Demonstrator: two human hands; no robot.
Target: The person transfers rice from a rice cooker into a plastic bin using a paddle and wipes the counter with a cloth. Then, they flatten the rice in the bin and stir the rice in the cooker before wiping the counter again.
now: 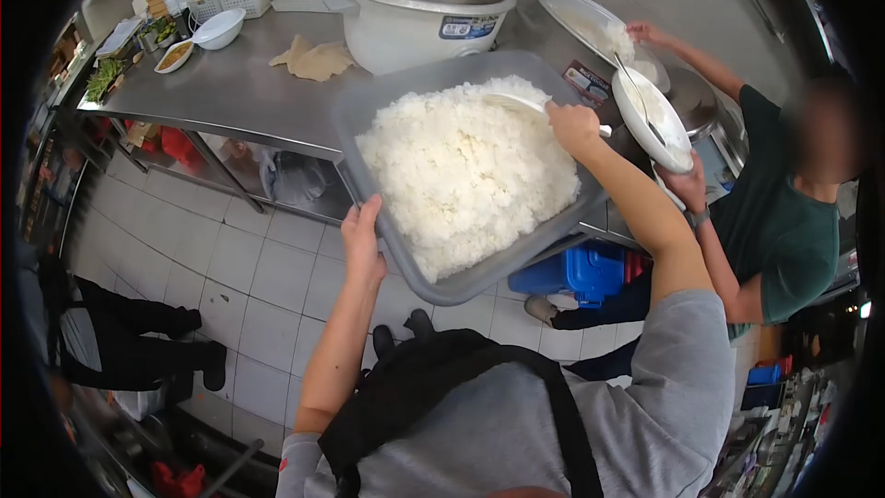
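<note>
A large grey plastic tub (pixel 452 291) full of cooked white rice (pixel 466 171) is in front of me, its far side by the steel counter. My left hand (pixel 362 233) is closed on the tub's near left rim, thumb up along the edge. In my right hand (pixel 573 127), closed around its handle, is a white rice paddle (pixel 518 103). The paddle's blade lies against the rice near the far right corner, and its tip is partly sunk in the grains.
Behind the tub stands a big lidded rice cooker (pixel 415 37) on the steel counter (pixel 230 83), near a beige cloth (pixel 313 57). At right, a co-worker in a green shirt (pixel 784 212) holds a white oval dish (pixel 645 120) and reaches to a metal platter (pixel 567 7). A blue bin (pixel 581 272) is below.
</note>
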